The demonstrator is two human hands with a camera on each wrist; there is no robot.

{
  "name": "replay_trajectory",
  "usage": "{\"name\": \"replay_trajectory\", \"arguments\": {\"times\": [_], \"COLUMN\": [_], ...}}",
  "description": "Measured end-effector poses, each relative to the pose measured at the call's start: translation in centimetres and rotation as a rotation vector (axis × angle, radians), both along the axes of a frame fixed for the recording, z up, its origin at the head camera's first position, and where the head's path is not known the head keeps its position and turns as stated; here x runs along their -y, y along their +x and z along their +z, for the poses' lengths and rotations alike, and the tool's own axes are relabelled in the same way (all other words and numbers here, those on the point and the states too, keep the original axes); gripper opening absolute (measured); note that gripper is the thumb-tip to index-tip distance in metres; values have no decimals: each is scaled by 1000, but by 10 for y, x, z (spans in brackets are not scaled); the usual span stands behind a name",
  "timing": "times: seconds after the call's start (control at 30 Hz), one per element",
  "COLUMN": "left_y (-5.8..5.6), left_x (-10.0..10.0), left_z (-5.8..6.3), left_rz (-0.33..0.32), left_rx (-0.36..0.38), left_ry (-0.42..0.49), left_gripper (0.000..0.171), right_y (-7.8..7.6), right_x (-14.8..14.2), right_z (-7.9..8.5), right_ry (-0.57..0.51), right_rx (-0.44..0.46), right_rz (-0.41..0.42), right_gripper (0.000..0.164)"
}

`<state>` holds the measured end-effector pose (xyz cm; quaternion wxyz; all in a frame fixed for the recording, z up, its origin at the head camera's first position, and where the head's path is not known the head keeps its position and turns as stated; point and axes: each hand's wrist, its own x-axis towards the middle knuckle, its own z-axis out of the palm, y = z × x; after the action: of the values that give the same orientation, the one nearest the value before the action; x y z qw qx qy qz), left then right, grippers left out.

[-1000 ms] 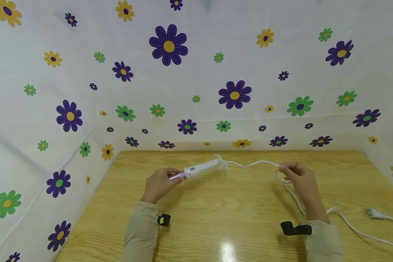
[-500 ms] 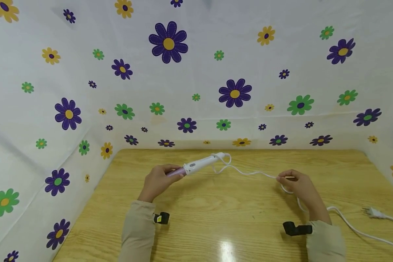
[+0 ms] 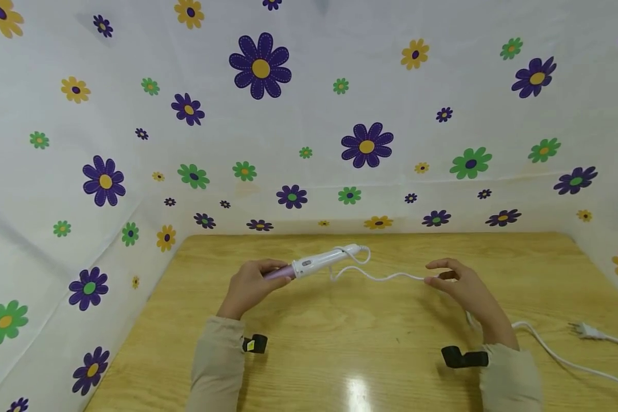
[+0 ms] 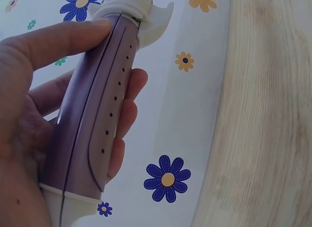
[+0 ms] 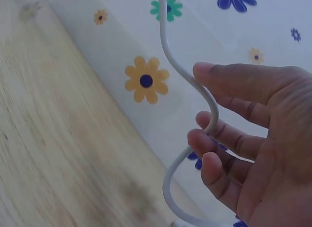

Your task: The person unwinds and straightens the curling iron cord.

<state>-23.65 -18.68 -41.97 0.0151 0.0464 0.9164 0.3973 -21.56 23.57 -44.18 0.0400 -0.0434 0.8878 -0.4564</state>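
My left hand (image 3: 249, 287) grips a hair straightener (image 3: 319, 262) by its purple heating end, with the white handle pointing right and slightly away. The left wrist view shows the perforated purple barrel (image 4: 109, 102), thumb along its top and fingers wrapped behind. From the handle's tail, a white power cord (image 3: 378, 278) loops once and runs across to my right hand (image 3: 468, 290). In the right wrist view, the cord (image 5: 168, 46) touches the thumb tip and bends through the curled fingers (image 5: 234, 139). Thumb and forefinger stand apart, so the hold is loose.
A wooden table (image 3: 340, 337) lies beneath, bordered by a flower-printed cloth (image 3: 309, 114) at the back and sides. The two-pin plug (image 3: 589, 331) rests at the right, with more cord (image 3: 556, 356) trailing near my right wrist. Black camera mounts (image 3: 463, 357) sit on both wrists.
My right hand has shifted slightly left, and its thumb and forefinger have spread apart on the cord. The cord's loop by the handle has changed shape. The left hand keeps its grip.
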Motion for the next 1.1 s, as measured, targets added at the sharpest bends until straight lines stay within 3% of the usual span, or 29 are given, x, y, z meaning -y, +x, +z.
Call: {"name": "replay_trajectory", "arguments": {"times": [0.33, 0.47, 0.73, 0.97, 1.1], "left_y": [2, 2, -1, -2, 0], "left_x": [2, 2, 1, 0, -2], "left_z": [-1, -1, 0, 1, 1], "left_rz": [13, -1, -13, -41, -88], "left_rx": [8, 13, 11, 7, 17], "left_ry": [19, 34, 38, 62, 49], "left_gripper": [34, 34, 35, 32, 29], "right_y": [4, 3, -2, -5, -3], "right_x": [45, 61, 71, 69, 66], "right_z": [21, 18, 6, 3, 3], "right_ry": [-4, 65, 170, 387, 406], "right_rx": [-16, -39, -82, -211, -257], "right_rz": [113, 166, 188, 106, 20], "right_gripper": [36, 29, 18, 8, 11]}}
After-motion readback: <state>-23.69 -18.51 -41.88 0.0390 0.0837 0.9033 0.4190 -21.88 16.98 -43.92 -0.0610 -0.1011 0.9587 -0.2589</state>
